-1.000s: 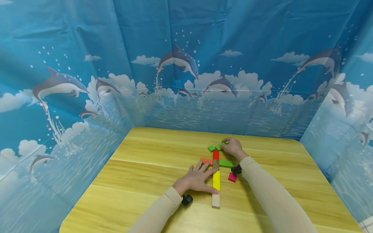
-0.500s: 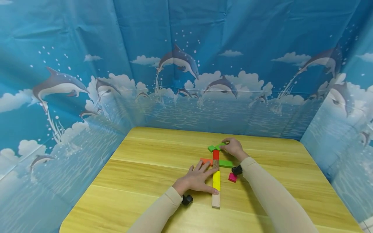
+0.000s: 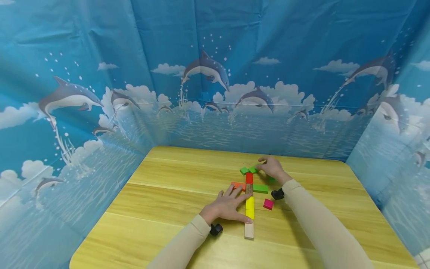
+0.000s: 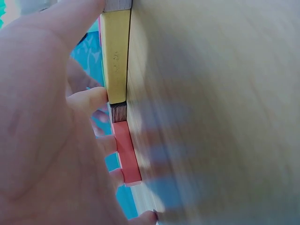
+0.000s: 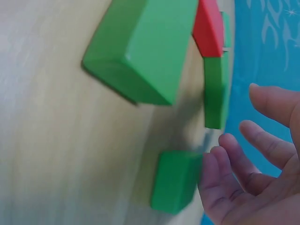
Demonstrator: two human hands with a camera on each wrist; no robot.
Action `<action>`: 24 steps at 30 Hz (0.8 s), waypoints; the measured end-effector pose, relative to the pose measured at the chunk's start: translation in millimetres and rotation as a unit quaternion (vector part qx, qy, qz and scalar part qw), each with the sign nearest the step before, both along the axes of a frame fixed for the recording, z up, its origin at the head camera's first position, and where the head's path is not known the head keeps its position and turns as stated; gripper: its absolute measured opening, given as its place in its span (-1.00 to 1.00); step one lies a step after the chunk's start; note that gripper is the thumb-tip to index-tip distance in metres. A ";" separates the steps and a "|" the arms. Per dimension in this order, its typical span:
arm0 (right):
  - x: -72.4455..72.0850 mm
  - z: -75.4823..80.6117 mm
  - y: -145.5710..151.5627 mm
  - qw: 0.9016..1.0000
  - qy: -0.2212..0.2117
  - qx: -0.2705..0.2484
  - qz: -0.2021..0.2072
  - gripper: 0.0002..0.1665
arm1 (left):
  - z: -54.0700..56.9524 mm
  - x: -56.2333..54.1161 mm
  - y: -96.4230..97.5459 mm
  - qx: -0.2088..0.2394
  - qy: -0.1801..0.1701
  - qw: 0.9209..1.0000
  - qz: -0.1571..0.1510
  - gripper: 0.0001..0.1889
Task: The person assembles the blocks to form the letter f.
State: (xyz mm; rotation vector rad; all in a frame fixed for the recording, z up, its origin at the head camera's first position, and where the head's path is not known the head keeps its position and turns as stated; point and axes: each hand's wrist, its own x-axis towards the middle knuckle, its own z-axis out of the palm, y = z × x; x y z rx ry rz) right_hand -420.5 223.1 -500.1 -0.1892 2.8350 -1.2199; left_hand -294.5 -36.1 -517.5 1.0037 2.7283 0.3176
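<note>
Left hand (image 3: 227,207): spreads wide, fingers apart, over the block column; reaches with the thumb to the join of pale wood block (image 3: 249,231) and yellow block (image 3: 250,209), with the index finger to the join of yellow and brown, and with further fingertips to the orange block (image 4: 126,154).

Right hand (image 3: 271,167): hovers at the column's far end, fingers parted and softly bent.

Slanted green block (image 3: 253,170): lies just beyond the right fingertips, across a narrow gap in the right wrist view; slopes down to the red block (image 3: 249,178).

Small green block (image 3: 243,170): sits left of the slanted one, just beside.

Loose green block (image 5: 176,183): lies beside the right fingertips, mostly hidden below the palm from the head view; cannot tell if touched.

Brown block (image 3: 249,189): fits between red and yellow; meets orange on the left and the long green block (image 3: 260,188) on the right.

Pink block (image 3: 268,204): rests alone, right of yellow, near the right wrist.

Setting: shows a wood-grain table (image 3: 151,209) before a dolphin-print curtain (image 3: 134,56).
</note>
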 end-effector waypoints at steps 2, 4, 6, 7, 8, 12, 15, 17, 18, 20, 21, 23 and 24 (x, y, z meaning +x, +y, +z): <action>1.7 2.6 3.5 1.000 0.010 -0.001 0.005 -0.41 | 0.0 -1.0 -0.2 -0.001 0.001 1.000 0.000 0.02; 4.2 5.2 7.6 1.000 0.026 0.005 0.012 -0.44 | 0.4 -1.4 -0.5 0.000 -0.001 1.000 0.001 0.02; 8.4 7.8 11.7 0.999 0.041 0.007 0.019 -0.47 | 1.0 -1.7 -0.7 0.003 -0.004 1.000 0.002 0.02; 10.8 8.7 13.7 0.999 0.047 0.008 0.021 -0.49 | 1.2 -1.7 -0.9 0.004 -0.006 1.000 0.002 0.02; 13.4 9.4 15.6 0.998 0.052 0.010 0.023 -0.51 | 1.4 -1.5 -1.0 0.005 -0.008 1.000 0.004 0.02; 25.9 9.3 23.5 0.997 0.063 0.015 0.034 -0.55 | 1.2 -0.2 -1.6 0.006 -0.012 1.000 0.005 0.02; 35.1 6.5 30.1 0.996 0.066 0.028 0.043 -0.57 | 0.7 1.3 -2.0 0.006 -0.011 1.000 0.006 0.03; 40.5 3.7 35.3 0.996 0.065 0.036 0.047 -0.57 | 0.7 2.3 -2.2 0.007 -0.010 1.000 0.005 0.03; 43.1 2.3 38.1 0.996 0.064 0.039 0.049 -0.58 | 0.9 2.8 -2.3 0.009 -0.010 1.000 0.005 0.03; 47.5 -0.1 43.8 0.996 0.059 0.040 0.056 -0.57 | 1.6 3.5 -2.5 0.012 -0.011 1.000 0.002 0.03; 49.4 -1.5 46.5 0.996 0.053 0.038 0.056 -0.57 | 2.0 3.8 -2.5 0.013 -0.011 1.000 0.001 0.03; 52.5 -3.5 51.9 0.997 0.044 0.035 0.061 -0.56 | 2.8 4.3 -2.4 0.015 -0.012 1.000 -0.001 0.02; 53.9 -4.2 53.9 0.997 0.039 0.034 0.063 -0.55 | 3.0 4.3 -2.3 0.015 -0.011 1.000 -0.001 0.02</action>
